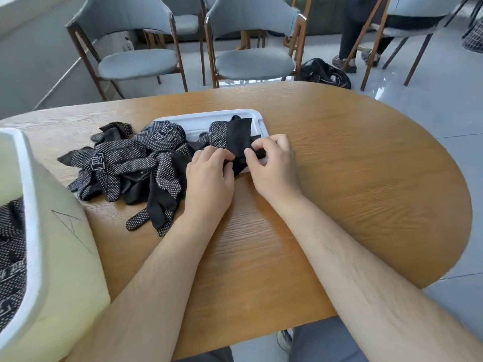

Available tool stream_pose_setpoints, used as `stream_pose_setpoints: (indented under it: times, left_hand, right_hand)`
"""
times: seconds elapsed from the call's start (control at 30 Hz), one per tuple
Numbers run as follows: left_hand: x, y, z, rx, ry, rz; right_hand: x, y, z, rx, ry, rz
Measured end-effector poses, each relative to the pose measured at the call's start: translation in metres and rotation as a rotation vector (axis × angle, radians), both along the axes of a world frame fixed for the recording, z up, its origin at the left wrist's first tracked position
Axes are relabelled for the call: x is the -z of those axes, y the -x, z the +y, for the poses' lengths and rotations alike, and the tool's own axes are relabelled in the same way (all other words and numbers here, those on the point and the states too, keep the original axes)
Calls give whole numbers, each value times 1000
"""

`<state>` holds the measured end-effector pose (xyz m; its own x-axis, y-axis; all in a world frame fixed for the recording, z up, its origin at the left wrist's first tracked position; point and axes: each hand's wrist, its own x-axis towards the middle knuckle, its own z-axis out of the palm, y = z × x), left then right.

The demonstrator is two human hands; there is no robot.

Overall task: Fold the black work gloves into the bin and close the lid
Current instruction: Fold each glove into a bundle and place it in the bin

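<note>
A heap of black work gloves [125, 165] with white dots lies on the wooden table [352, 178], left of centre. One black glove [231, 134] lies over the near edge of the white lid [198, 121], which rests flat on the table. My left hand [209, 176] and my right hand [271, 163] both pinch this glove at its near end, fingers curled into the fabric. The pale yellow bin [65, 270] with a white rim stands at the lower left. Inside it lie several dotted gloves [10, 257].
Grey chairs [251, 45] with wooden frames stand beyond the table's far edge. A black bag [324, 73] lies on the floor behind them. Another person's legs [350, 35] show at the upper right. The table's rounded right end carries nothing.
</note>
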<state>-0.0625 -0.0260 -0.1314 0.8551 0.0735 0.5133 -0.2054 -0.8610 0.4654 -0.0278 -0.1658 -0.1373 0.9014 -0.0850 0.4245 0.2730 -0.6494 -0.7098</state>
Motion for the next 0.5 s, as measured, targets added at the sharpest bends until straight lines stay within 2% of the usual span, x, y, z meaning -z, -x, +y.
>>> stream_pose_setpoints:
  times: [0.07,0.13,0.3,0.43,0.5]
  left_hand:
    - [-3,-1,-3,14,43,-5]
    - [-7,2,-7,29,76,-35]
    - [-20,13,-14,117,172,-233]
    - [-32,22,-21,121,315,-335]
    - [-43,27,-28,179,393,-332]
  right_hand:
    - [-1,1,-2,-27,-47,-66]
    - [-6,6,-6,-54,-113,-53]
    - [-43,16,-24,-116,-382,-28]
    - [-81,27,-41,-210,-633,124]
    - [-96,32,-52,-296,-679,180]
